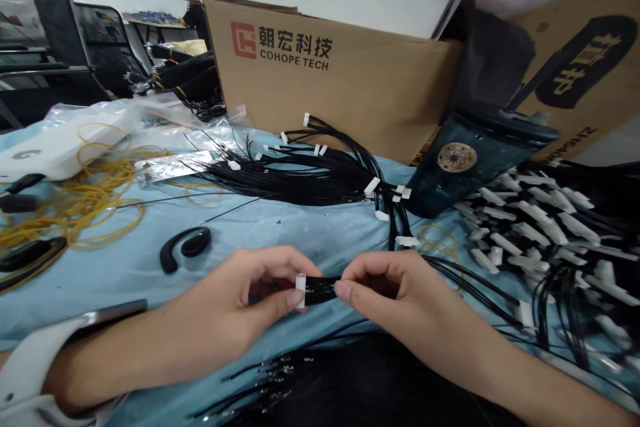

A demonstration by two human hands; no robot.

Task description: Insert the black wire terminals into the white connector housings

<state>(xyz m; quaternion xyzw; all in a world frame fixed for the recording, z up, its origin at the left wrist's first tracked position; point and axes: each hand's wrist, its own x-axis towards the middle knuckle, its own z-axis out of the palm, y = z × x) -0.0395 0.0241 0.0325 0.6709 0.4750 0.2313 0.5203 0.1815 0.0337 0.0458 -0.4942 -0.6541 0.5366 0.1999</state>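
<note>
My left hand (255,293) and my right hand (390,287) meet over the light blue cloth (280,220). Both pinch a small bundle of black wires (320,289) that ends in a white connector (301,289). The left thumb and fingers close on the connector end. The right fingers close on the wires just beside it, and wires trail off to the right from there. A white watch (25,373) sits on my left wrist.
A heap of black wires with white connectors (310,177) lies behind the hands, and a larger pile (545,227) lies at the right. Yellow rubber bands (85,193), a black earpiece (187,245), a dark blue container (460,163) and cardboard boxes (325,73) surround them. A person stands far back.
</note>
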